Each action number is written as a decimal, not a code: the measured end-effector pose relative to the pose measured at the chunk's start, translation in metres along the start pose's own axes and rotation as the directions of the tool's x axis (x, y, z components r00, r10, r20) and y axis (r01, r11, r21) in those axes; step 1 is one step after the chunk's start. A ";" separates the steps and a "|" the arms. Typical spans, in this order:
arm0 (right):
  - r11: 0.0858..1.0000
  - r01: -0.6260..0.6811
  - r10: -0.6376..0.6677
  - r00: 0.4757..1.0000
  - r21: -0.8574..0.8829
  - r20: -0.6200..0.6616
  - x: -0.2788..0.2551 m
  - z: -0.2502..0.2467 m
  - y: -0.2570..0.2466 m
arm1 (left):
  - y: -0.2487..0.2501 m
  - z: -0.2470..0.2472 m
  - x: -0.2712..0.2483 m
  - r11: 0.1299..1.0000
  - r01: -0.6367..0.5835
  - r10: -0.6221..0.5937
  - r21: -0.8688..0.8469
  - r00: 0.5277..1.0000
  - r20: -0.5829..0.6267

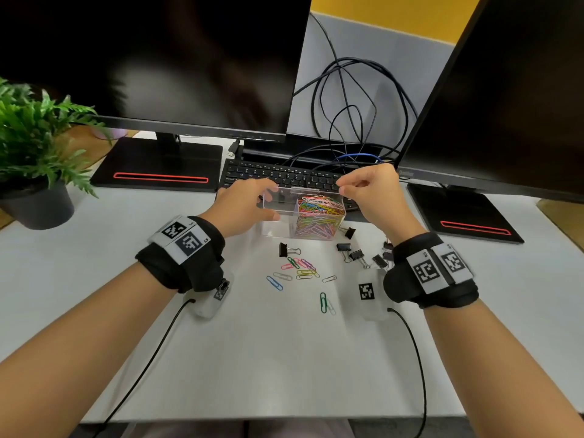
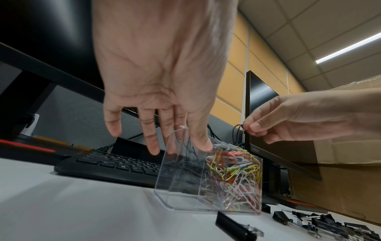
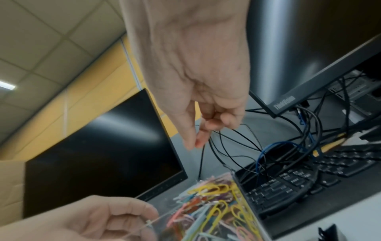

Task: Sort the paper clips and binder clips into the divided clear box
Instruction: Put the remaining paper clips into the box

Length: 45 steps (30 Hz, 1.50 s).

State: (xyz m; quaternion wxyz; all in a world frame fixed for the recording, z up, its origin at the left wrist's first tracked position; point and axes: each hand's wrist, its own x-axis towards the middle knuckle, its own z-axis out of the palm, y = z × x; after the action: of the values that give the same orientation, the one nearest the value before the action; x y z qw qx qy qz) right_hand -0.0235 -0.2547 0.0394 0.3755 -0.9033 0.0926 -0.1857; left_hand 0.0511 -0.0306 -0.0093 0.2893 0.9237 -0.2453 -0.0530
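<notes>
The divided clear box [image 1: 279, 227] [image 2: 181, 179] stands on the white desk in front of the keyboard. Its right compartment is packed with coloured paper clips [image 1: 319, 213] [image 3: 216, 216]. Something small and dark lies in the left compartment. My left hand [image 1: 246, 203] [image 2: 164, 81] grips the box's left end, thumb on the front wall and fingers behind. My right hand [image 1: 363, 191] [image 3: 195, 81] hovers above the box's back right corner, thumb and forefinger pinched, with nothing plainly between them. Loose paper clips [image 1: 300, 270] and black binder clips [image 1: 357, 254] [image 2: 329, 223] lie in front of the box.
A black keyboard [image 1: 278, 175] lies right behind the box, under a tangle of cables [image 1: 347, 105]. Two dark monitors on red-striped bases [image 1: 158, 165] flank it. A potted plant [image 1: 34, 147] stands at the far left. White desk [image 1: 284, 358] stretches toward me.
</notes>
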 end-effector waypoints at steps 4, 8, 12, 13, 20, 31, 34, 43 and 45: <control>0.994 0.059 -0.032 0.965 -0.096 0.260 -0.031 -0.005 0.002 | 0.000 -0.001 0.001 1.000 -0.010 0.010 -0.004 1.000 0.000; 0.945 0.116 0.074 0.834 -0.305 0.546 -0.059 0.006 0.017 | 0.001 -0.002 0.000 1.000 -0.012 0.012 -0.005 1.000 0.005; 0.931 0.076 0.168 0.779 -0.358 0.604 -0.064 0.012 0.026 | 0.001 -0.003 0.000 1.000 -0.013 0.013 -0.022 1.000 0.008; 0.930 0.071 0.174 0.777 -0.360 0.605 -0.064 0.013 0.026 | 0.001 -0.002 0.000 1.000 -0.013 0.014 -0.022 1.000 0.006; 0.920 0.069 0.189 0.786 -0.387 0.588 -0.060 0.020 0.021 | -0.001 0.000 0.001 1.000 -0.010 0.010 -0.025 1.000 0.003; 0.883 0.099 0.256 0.718 -0.459 0.648 -0.062 0.022 0.015 | 0.000 -0.002 0.002 1.000 -0.013 0.013 0.000 1.000 0.005; 0.887 0.133 0.217 0.723 -0.441 0.656 -0.063 0.021 0.015 | 0.001 -0.001 0.001 1.000 -0.012 0.012 0.001 1.000 0.008; 0.977 0.092 -0.005 0.910 -0.191 0.414 -0.038 0.000 0.001 | -0.002 0.000 0.004 1.000 -0.004 0.004 -0.005 1.000 0.005; 0.988 0.065 -0.022 0.956 -0.137 0.292 -0.025 -0.006 -0.006 | -0.001 0.000 0.004 1.000 -0.002 0.002 -0.005 1.000 0.009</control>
State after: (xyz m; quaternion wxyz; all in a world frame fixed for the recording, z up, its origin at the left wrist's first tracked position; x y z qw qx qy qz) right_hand -0.0486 -0.2463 0.0410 0.3140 -0.9475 0.0299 -0.0524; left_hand 0.0549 -0.0313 -0.0098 0.2906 0.9225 -0.2473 -0.0578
